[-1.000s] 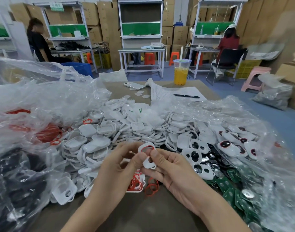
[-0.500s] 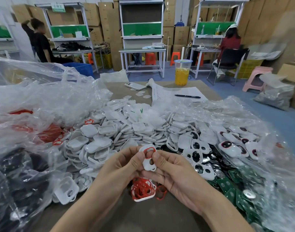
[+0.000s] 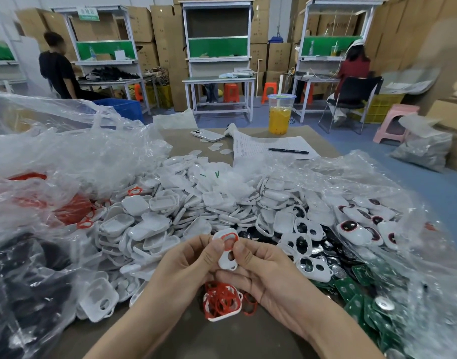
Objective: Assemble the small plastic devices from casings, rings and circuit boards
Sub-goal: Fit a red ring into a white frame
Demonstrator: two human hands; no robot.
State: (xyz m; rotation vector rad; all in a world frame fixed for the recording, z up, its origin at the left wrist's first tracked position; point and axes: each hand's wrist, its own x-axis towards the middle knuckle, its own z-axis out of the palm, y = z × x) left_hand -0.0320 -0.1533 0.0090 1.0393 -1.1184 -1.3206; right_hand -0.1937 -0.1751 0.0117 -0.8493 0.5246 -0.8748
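Observation:
My left hand [image 3: 186, 265] and my right hand [image 3: 266, 270] together pinch a small white casing [image 3: 228, 257] above the table, thumbs pressing on its upper part. A red ring [image 3: 228, 241] sits around the casing's larger opening. Below the hands a white casing shell holds a bunch of loose red rings [image 3: 221, 301]. A big heap of white casings [image 3: 186, 203] fills the table behind. Green circuit boards [image 3: 357, 288] lie at the right, under clear plastic.
Clear plastic bags [image 3: 67, 156] with red rings and black parts crowd the left. Casings with dark inserts [image 3: 351, 226] lie at the right. A phone [image 3: 207, 135], a paper with a pen [image 3: 287, 150] and an orange drink cup [image 3: 280, 114] stand at the table's far end.
Both hands have kept the casing and lifted it slightly; the fingers have worked the red ring further onto its upper opening. The shell of loose rings shows more fully below.

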